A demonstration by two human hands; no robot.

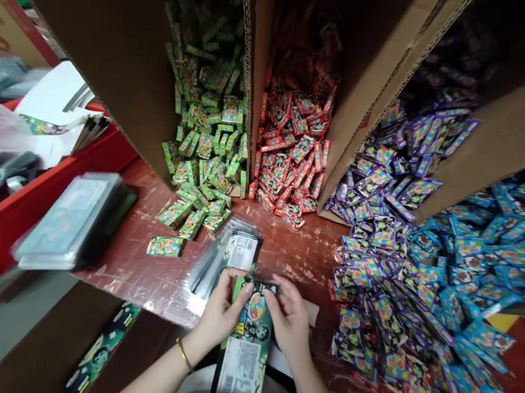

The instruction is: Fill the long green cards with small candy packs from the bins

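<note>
A flat green and black printed package (244, 356) hangs over the table's front edge, its top end between my two hands. My left hand (227, 305) grips its upper left side, thumb on top. My right hand (289, 316) pinches the upper right side with the thumb on the front. Just beyond my left hand lies a stack of clear plastic sleeves (212, 269) with a printed card (241, 252) on it. Small green packets (191, 223) lie behind the stack, one of them (165, 246) apart from the others.
Cardboard compartments (254, 46) hold piles of green, red (292, 161), purple (382, 238) and blue packets (492, 244); purple and blue ones spill onto the red table (146, 278). At left stand a clear-cased stack (68, 216) and a red bin (40, 191) with plastic bags.
</note>
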